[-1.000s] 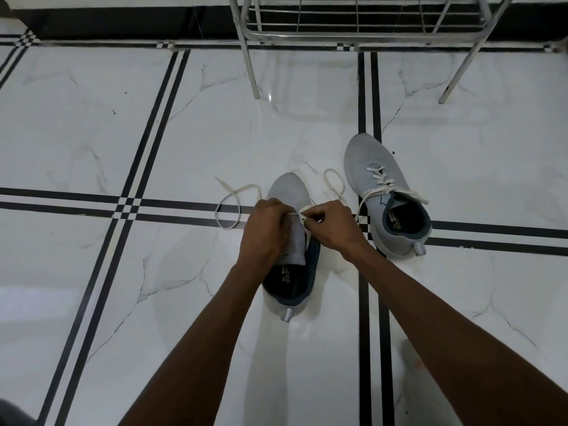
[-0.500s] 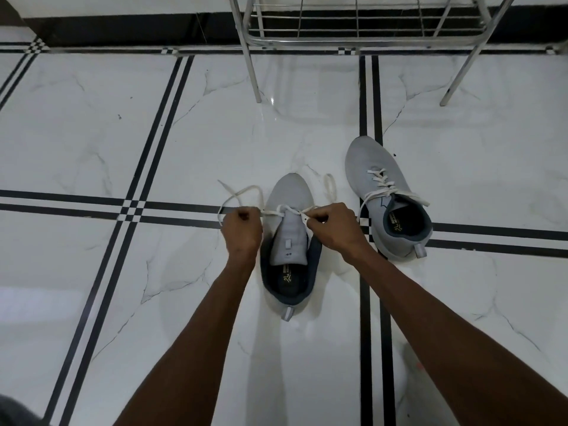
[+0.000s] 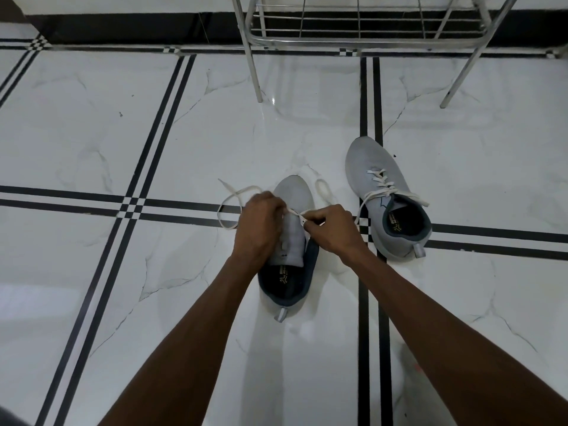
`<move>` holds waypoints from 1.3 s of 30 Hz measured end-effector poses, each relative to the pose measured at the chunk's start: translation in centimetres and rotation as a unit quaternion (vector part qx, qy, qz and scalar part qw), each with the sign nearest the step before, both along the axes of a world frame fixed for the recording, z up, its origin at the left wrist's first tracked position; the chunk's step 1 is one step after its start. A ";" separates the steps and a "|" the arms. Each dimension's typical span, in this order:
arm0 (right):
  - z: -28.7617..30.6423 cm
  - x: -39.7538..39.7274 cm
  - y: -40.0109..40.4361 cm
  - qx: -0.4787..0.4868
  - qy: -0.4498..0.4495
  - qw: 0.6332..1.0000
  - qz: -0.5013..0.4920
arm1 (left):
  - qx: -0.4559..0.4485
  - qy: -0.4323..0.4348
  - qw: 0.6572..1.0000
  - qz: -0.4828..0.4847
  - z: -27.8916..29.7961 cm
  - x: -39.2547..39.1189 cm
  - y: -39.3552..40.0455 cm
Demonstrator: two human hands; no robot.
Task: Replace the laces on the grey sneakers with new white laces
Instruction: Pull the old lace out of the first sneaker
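Together, left hand [image 3: 261,224] and right hand [image 3: 330,227] pinch the flat white lace [image 3: 296,214] over the near grey knit sneaker's [image 3: 292,241] tongue.

Grey sneakers: I count two, the near sneaker [image 3: 292,195] under my hands and the far sneaker [image 3: 368,161] off to its right.
White laces: two, one lace [image 3: 229,196] looping out of the near shoe and one laced lace [image 3: 381,186] on the far shoe.
My hands: two, my left hand [image 3: 261,222] and my right hand [image 3: 333,227].
Metal rack [image 3: 362,35]: one, with two of its legs showing.
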State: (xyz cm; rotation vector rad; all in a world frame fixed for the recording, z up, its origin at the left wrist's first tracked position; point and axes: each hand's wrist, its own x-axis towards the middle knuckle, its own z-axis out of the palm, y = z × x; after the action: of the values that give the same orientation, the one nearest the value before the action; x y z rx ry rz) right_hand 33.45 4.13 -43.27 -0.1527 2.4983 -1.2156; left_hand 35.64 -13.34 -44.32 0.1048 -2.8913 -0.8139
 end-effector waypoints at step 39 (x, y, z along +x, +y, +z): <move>-1.2 0.8 0.6 0.003 -0.010 1.000 -0.001 | 0.029 0.025 0.995 0.090 2.0 0.1 -4.4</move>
State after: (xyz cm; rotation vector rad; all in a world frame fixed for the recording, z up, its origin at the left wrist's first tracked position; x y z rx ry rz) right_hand 34.26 4.75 -44.52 -0.1357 2.4850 -1.2049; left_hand 35.73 -17.75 -42.29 0.3408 -2.7618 -0.8533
